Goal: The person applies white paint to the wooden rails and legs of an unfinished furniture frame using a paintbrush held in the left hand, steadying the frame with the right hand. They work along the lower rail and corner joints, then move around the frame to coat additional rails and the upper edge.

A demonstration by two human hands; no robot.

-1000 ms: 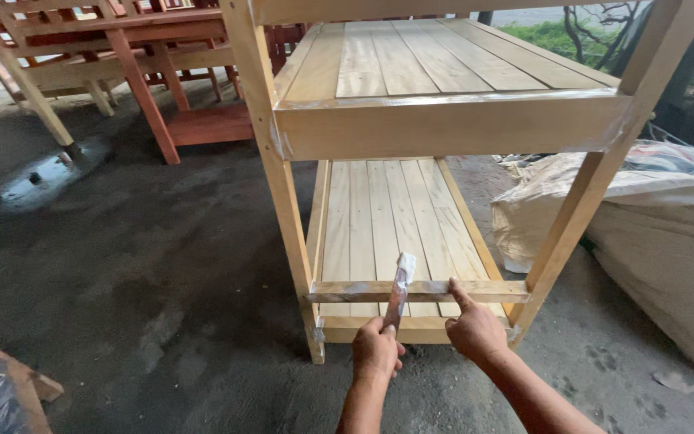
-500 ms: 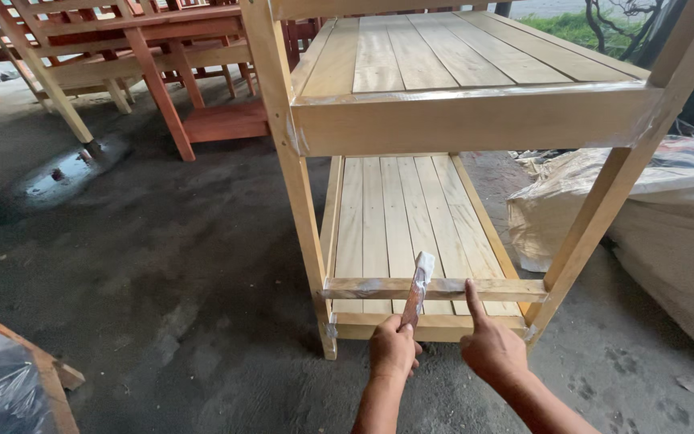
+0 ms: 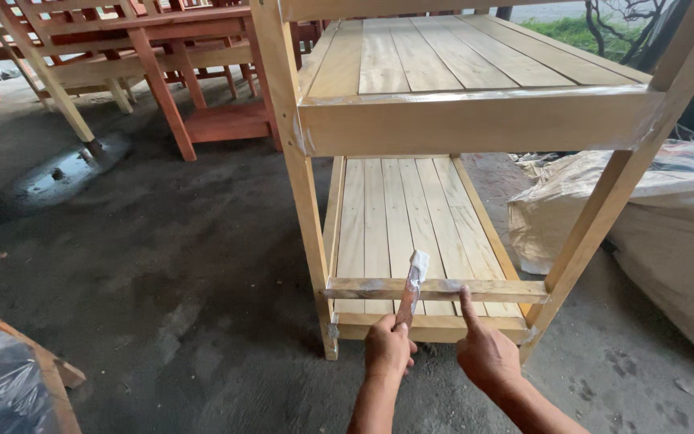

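The left hand (image 3: 388, 348) is closed around the handle of a narrow flat brush with a white-coated tip (image 3: 411, 291), holding it upright so the bristles rest against the thin pale wooden crossbar (image 3: 379, 288) low on the front of the unpainted two-tier slatted wooden rack (image 3: 475, 120). The right hand (image 3: 487, 354) sits just beside it, most fingers curled in and the forefinger stretched out, its tip touching the same crossbar to the right of the brush. White smears show along the bar on both sides of the bristles; whether this is filler, glue or primer cannot be told from this angle.

To lay the coat well, the brush probably wants long strokes along the grain, pressed lightly so nothing drips onto the lower slats (image 3: 399, 217) behind. The pointing finger is best kept off wet patches. The joint where the bar meets the left upright post (image 3: 303, 185) looks already daubed, so work should blend towards it.

A bulging pale woven sack (image 3: 668, 217) lies to the right on the grey concrete floor (image 3: 162, 265), and reddish-brown wooden furniture (image 3: 162, 56) stands behind.
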